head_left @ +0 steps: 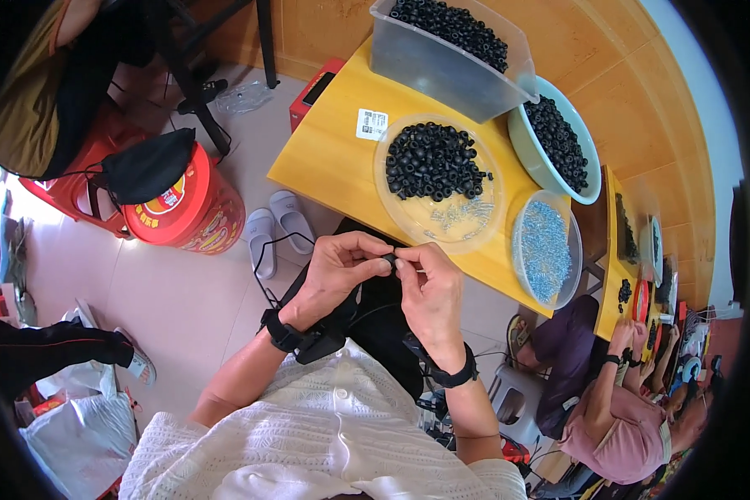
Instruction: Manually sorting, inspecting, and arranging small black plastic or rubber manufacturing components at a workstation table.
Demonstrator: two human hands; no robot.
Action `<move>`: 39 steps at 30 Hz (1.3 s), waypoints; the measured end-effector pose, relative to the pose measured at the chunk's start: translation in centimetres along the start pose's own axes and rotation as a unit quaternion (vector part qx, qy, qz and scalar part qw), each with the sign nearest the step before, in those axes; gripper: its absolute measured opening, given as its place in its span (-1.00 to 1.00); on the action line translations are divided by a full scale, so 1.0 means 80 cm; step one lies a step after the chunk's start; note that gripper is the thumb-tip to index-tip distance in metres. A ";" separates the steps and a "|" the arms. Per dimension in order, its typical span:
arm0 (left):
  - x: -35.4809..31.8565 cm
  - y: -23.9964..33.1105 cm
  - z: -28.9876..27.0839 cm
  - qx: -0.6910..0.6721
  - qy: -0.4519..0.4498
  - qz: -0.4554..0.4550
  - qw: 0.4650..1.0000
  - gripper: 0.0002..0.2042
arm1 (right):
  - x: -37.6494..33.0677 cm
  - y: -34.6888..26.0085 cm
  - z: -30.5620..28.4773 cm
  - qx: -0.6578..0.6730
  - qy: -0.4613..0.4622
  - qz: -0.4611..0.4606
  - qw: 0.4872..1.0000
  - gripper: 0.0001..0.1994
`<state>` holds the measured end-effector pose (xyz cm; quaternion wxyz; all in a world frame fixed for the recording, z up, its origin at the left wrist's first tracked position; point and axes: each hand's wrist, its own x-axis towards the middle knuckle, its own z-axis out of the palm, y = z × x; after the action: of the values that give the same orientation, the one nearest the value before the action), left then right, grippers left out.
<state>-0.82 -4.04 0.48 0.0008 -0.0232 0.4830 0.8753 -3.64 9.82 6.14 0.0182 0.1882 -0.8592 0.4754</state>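
Note:
My left hand (337, 271) and my right hand (433, 292) meet fingertip to fingertip above my lap, just off the table's near edge. Pinched between them is a small round black plastic piece (389, 260), partly covered by the fingers; any finer part in the grip is too small to make out. Ahead of the hands lies a round clear tray (398, 223) with a heap of black plastic pieces (433, 158) and, nearer me, some small silvery pieces (462, 218). A clear tub of small blue-silver pieces (543, 250) stands to its right.
On the yellow table (321, 158), a clear bin (425, 79) and a pale green bowl (593, 187) hold more black pieces. A white label (372, 124) lies beside the tray. Left are a red bucket (187, 200) and slippers (261, 242). Another person (617, 425) works at right.

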 end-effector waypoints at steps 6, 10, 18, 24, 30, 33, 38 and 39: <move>0.003 -0.008 0.009 0.022 0.020 0.055 0.998 -0.83 | 0.000 0.003 0.011 -0.040 0.063 -0.050 0.996 -0.94; 0.004 -0.001 0.001 -0.034 -0.002 -0.018 0.999 -0.84 | 0.002 0.012 0.006 0.029 0.031 -0.032 0.999 -0.92; 0.002 0.000 -0.005 -0.168 -0.022 -0.066 0.983 -0.81 | 0.002 0.007 -0.003 0.197 -0.028 0.114 0.973 -0.87; 0.001 0.000 -0.004 -0.146 -0.017 -0.067 0.987 -0.82 | 0.000 0.005 0.005 0.150 0.014 0.057 0.987 -0.93; -0.001 -0.003 -0.005 -0.110 -0.006 -0.061 0.992 -0.84 | 0.001 -0.003 0.004 0.058 0.001 0.038 0.998 -0.95; -0.002 -0.004 -0.003 -0.093 0.001 -0.046 0.995 -0.85 | 0.000 -0.002 0.006 0.013 0.021 -0.003 1.000 -0.94; -0.004 -0.005 0.006 -0.027 0.021 -0.012 0.999 -0.85 | -0.002 -0.002 0.011 -0.066 0.034 -0.036 0.997 -0.92; -0.004 -0.009 0.006 -0.021 0.028 0.005 0.999 -0.86 | -0.002 0.000 0.011 -0.088 0.032 -0.053 0.994 -0.91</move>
<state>-0.47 -3.20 0.13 -0.0172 -0.0450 0.4642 0.8844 -3.34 9.15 5.57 0.0874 0.2156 -0.8856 0.4019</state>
